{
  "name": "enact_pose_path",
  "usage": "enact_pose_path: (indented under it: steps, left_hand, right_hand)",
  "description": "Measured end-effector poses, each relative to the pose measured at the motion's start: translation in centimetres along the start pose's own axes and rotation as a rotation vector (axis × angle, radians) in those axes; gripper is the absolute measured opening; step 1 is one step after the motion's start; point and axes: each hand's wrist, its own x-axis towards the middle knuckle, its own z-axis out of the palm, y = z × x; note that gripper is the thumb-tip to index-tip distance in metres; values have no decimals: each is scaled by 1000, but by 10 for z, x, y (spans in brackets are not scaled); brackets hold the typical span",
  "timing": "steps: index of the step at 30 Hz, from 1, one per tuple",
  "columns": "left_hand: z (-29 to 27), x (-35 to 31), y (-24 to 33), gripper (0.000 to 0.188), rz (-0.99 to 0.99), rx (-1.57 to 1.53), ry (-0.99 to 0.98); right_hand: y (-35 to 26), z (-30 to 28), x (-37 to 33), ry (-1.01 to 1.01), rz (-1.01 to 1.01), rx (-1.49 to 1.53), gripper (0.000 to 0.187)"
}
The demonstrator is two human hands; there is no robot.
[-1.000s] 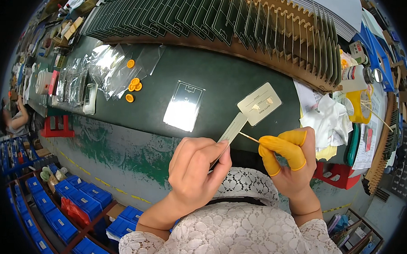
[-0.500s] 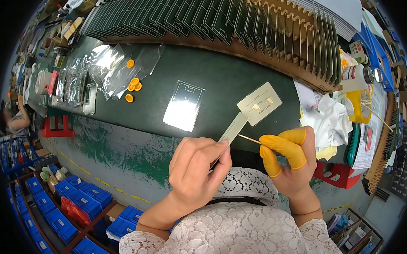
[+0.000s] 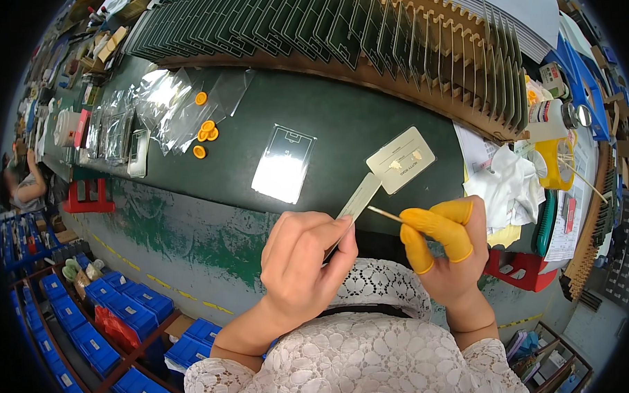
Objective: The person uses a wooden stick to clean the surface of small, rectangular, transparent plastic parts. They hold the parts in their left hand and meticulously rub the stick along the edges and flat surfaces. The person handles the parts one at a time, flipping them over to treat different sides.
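Note:
My left hand (image 3: pixel 304 263) pinches a narrow pale metal strip (image 3: pixel 360 198) between thumb and fingers. The strip's far end meets the corner of a wider pale plate (image 3: pixel 401 160) with rounded corners and small print; whether the two are joined I cannot tell. Yellow finger cots cover several fingertips of my right hand (image 3: pixel 446 251). That hand is closed on a thin wooden stick (image 3: pixel 384 213) with a whitish tip, pointing left close beside the strip. On the dark green table (image 3: pixel 339 119), left of the wide plate, lies a shiny plate (image 3: pixel 284 164) with a line pattern.
Along the back, a brown slotted rack (image 3: pixel 421 89) holds a long row of dark green plates (image 3: pixel 288 24). Orange finger cots (image 3: pixel 207 131) and clear plastic bags (image 3: pixel 180 104) lie at left. A white cloth (image 3: pixel 505 190), yellow mug (image 3: pixel 557 164) and bottle (image 3: pixel 549 121) are at right.
The strip in my left hand has shifted very slightly to the left. The stick has tilted a little in my right hand; otherwise both hands stay where they were.

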Motion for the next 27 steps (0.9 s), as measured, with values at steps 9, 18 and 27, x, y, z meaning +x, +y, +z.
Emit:
enact_pose_path:
  steps: [9, 18, 27]
  left_hand:
    - [-3, 4, -2, 22, -179, -13, 23]
    - [-2, 4, -2, 24, -178, -10, 7]
    - [-3, 3, -2, 25, -171, 14, 0]
  right_hand:
    - [42, 7, -8, -9, 78, -203, 25]
    - [48, 13, -6, -45, 47, -282, 22]
    - [46, 11, -7, -24, 89, -204, 23]
